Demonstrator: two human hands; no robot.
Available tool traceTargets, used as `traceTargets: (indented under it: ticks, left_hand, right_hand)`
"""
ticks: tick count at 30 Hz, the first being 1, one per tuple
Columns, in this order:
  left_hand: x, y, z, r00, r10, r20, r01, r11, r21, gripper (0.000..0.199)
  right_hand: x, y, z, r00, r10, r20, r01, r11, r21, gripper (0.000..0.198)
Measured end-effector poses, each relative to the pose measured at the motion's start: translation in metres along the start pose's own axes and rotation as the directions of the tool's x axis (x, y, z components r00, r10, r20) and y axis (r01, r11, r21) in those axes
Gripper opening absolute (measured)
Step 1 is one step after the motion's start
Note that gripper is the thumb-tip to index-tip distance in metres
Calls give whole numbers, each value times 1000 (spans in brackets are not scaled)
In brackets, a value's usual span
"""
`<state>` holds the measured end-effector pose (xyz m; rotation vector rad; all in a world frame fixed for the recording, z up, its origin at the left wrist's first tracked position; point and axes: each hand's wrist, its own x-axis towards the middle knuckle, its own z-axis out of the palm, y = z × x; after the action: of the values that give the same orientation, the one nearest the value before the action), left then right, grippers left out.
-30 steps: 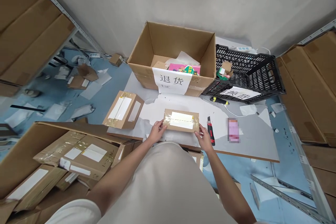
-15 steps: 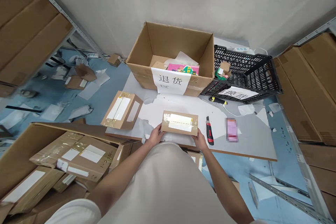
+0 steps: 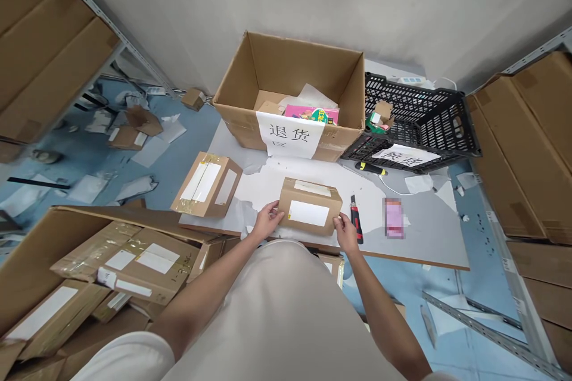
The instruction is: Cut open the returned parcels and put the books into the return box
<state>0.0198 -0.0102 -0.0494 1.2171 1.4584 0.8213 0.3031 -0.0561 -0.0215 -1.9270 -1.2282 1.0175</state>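
Between my two hands is a small brown cardboard box [image 3: 333, 205] with white labels on its top and on the side facing me. My left hand [image 3: 268, 220] grips its left end, thumb on the near face. At the right end, my right hand [image 3: 345, 232] pinches the near corner. The box is at the table's front edge; whether it rests on the surface I cannot tell. Close to the right hand lies a red and black utility knife [image 3: 356, 223], blade end pointing away. A second taped carton [image 3: 212, 209] stands on the table to the left.
A large open carton [image 3: 236, 122] holding a pink package [image 3: 308, 112] stands at the back. Beside it is a black plastic crate [image 3: 447, 158]. A yellow and black tool [image 3: 370, 168] and a blurred pink item [image 3: 394, 218] lie on the table [image 3: 429, 244]. Lower left, a big carton [image 3: 27, 238] holds several parcels.
The small box has been turned in my hands, so a broad labelled side now faces me instead of the taped face. Both hands have shifted their hold at its ends.
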Motion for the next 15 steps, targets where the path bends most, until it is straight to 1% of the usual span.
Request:
traceTargets:
  ticks: [3,6,9,12,15]
  left_hand:
    - [4,-2,-1,1000,10,6,-10,998,56,52]
    - [5,-5,-3,1000,4,26,-6,996,84,51]
    - [3,-5,-2,1000,-6,30,2,994,105,52]
    - [-5,-5,-3,998,-27,50,23,996,91,57]
    - [-14,-10,-9,994,-32,108,22,996,92,72]
  right_hand:
    - [6,-1,1,1000,-4,-20,3,999,-42,51]
    - [12,0,3,1000,-23,-3,22,997,-77,46]
    - [15,4,6,1000,-7,15,8,996,-90,46]
    - [10,16,8,999,1,32,0,1000,-31,49]
    - [0,35,10,998,5,57,-10,996,84,48]
